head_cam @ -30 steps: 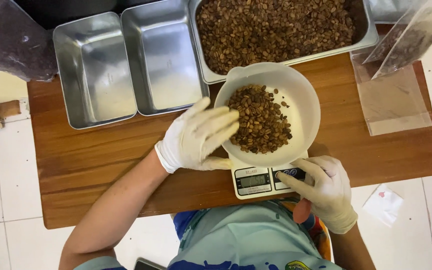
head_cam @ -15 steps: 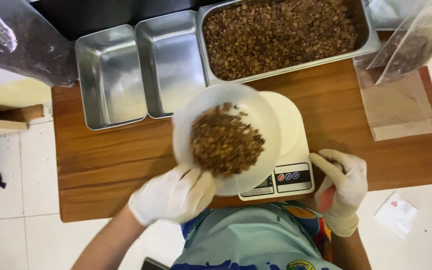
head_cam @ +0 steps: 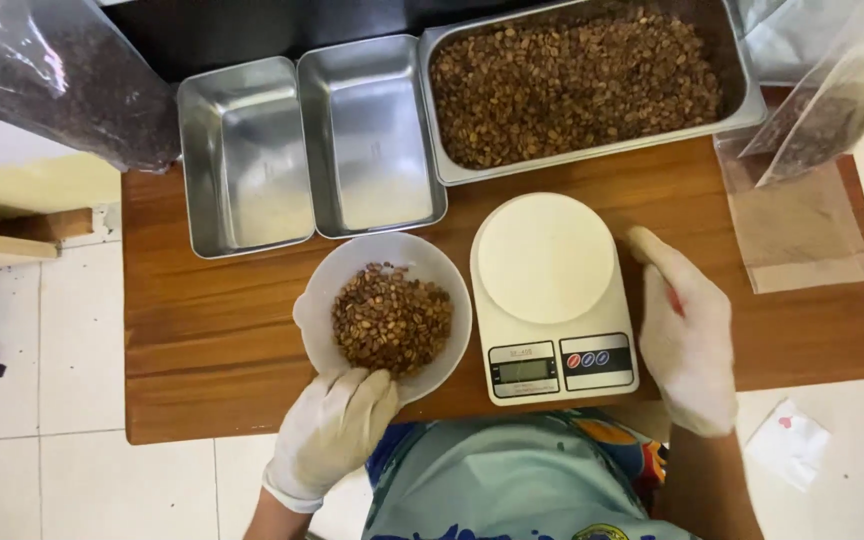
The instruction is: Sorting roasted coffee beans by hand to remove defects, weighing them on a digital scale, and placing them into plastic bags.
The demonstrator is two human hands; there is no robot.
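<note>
Landmark: white kitchen scale point(head_cam: 550, 295), sitting on the wooden desk point(head_cam: 212, 330) near its front edge, platform bare, display facing the person.

Left hand point(head_cam: 332, 430), white glove: fingers curled around the near rim of a white plastic bowl point(head_cam: 384, 312), thumb side over the rim. The bowl is just left of the scale, close to its left edge; can't tell if they touch. It rests on the desk, upright, and holds a pile of roasted coffee beans point(head_cam: 392, 320).

Right hand point(head_cam: 687, 335), white glove: fingers straight and pressed together, holding nothing. It lies flat along the right edge of the scale, fingertips pointing away from the person. Can't tell if it touches the scale housing.

Behind the scale: a large steel tray point(head_cam: 742, 95) full of coffee beans, spanning the back of the desk.
Behind and left of the scale: two smaller steel pans side by side, the nearer one point(head_cam: 367, 135) touching the large tray, the farther one point(head_cam: 242, 155) beside it.
Right of the scale, well apart: a flat clear plastic bag point(head_cam: 802, 225) on the desk, with another clear bag point(head_cam: 822, 110) holding dark beans leaning above it.
Far left, off the desk: a big clear bag of dark beans point(head_cam: 62, 80).
Floor right of the scale: a small white paper scrap point(head_cam: 790, 442) on the tiles.
</note>
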